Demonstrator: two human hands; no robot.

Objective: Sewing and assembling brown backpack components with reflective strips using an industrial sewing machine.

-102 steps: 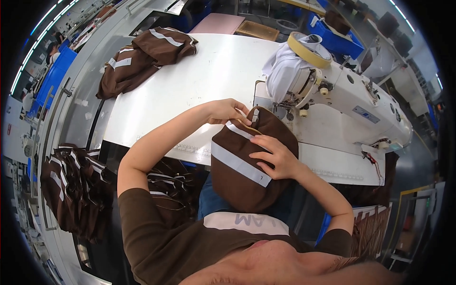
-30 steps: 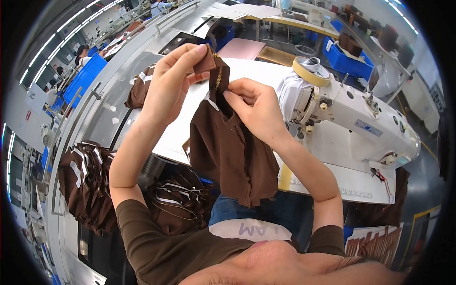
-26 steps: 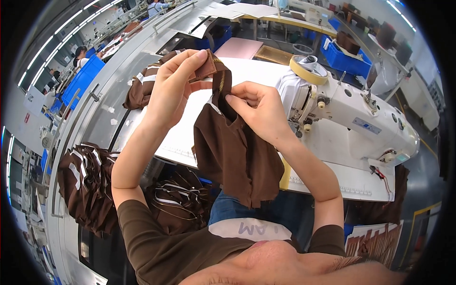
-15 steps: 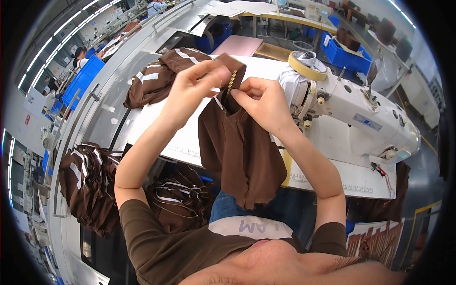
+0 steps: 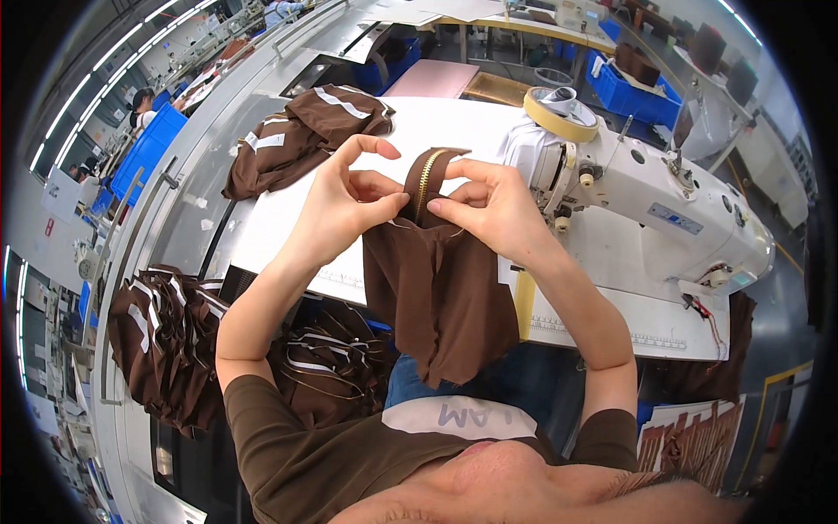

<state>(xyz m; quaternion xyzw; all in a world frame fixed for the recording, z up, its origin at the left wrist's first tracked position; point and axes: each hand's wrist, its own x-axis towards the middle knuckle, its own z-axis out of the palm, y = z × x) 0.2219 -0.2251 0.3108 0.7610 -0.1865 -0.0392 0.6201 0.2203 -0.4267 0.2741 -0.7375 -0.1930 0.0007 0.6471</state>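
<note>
A piece of brown fabric (image 5: 441,288) hangs from my two hands over the front edge of the sewing table. At its top a zipper (image 5: 427,175) with gold teeth on brown tape stands up in an arch. My left hand (image 5: 358,192) pinches the fabric at the zipper's left side, its index finger raised. On the other side my right hand (image 5: 493,205) grips the fabric between thumb and fingers, close to the zipper's base. The lower part of the piece drapes down toward my lap.
A white sewing machine (image 5: 646,183) stands at the right, with a roll of yellowish tape (image 5: 561,115) by its head. Folded brown pieces with white strips (image 5: 305,140) lie at the table's far left. More brown bundles (image 5: 166,341) hang lower left. Blue bins (image 5: 633,92) stand beyond.
My left hand has come down from the zipper's upper end to its base. The zipper now arches upright between both hands, and my right hand has shifted slightly lower.
</note>
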